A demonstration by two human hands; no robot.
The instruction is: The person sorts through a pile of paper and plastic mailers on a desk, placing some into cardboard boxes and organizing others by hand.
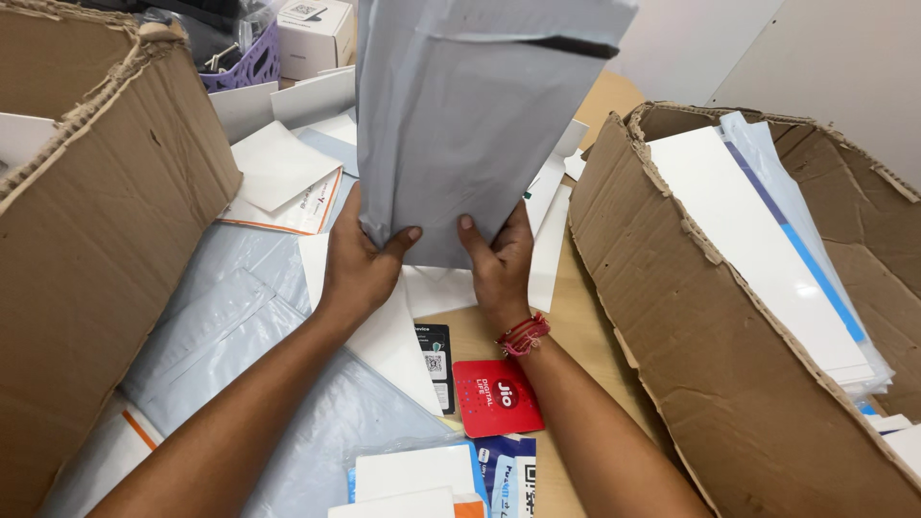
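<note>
Both my hands hold a large grey plastic mailer bag point(460, 105) upright over the middle of the table. My left hand point(363, 261) grips its bottom left corner, thumb on the front. My right hand point(499, 261) grips the bottom right part, thumb on the front; a red thread bracelet circles that wrist. The bag's top runs out of view above. Under my hands lie white envelopes point(389, 336) and a small red square card point(497, 397).
A tall cardboard box point(106, 240) stands at the left. Another cardboard box point(691, 326) at the right holds white and blue sheets. Grey mailer bags point(240, 326) and papers cover the wooden table. A purple basket point(251, 59) and a white carton point(315, 34) sit at the back.
</note>
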